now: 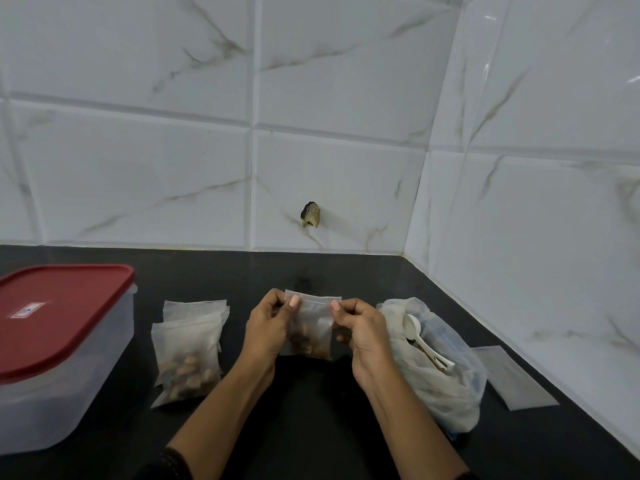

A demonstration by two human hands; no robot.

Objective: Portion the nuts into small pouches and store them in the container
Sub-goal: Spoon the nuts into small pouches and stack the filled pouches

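The small clear zip pouch of brown nuts (310, 332) is held upright over the black desk (311, 420), its top corners pinched by the left hand (266, 329) and right hand (362, 332). The seal is best pressed shut end to end, with the pouch held level.

From my end this reads as a home kitchen, seen at a corner of the counter. Beyond the left hand (266, 323) and right hand (360, 327), glossy white marble-look wall tiles (156, 150) rise straight from the back edge of a dark stone table (311, 410). The same tiles turn the corner off to the right of the hands. Left of the hands I see a clear plastic food container (69, 393) with a red lid (59, 313). Between it and the hands lie filled pouches (188, 341) of nuts (187, 370). Just right of the hands sits a thin plastic bag (446, 386) with a white scoop (420, 337) in it. The hands themselves pinch a zip pouch (310, 327) of nuts, which is ordinary household food storage.
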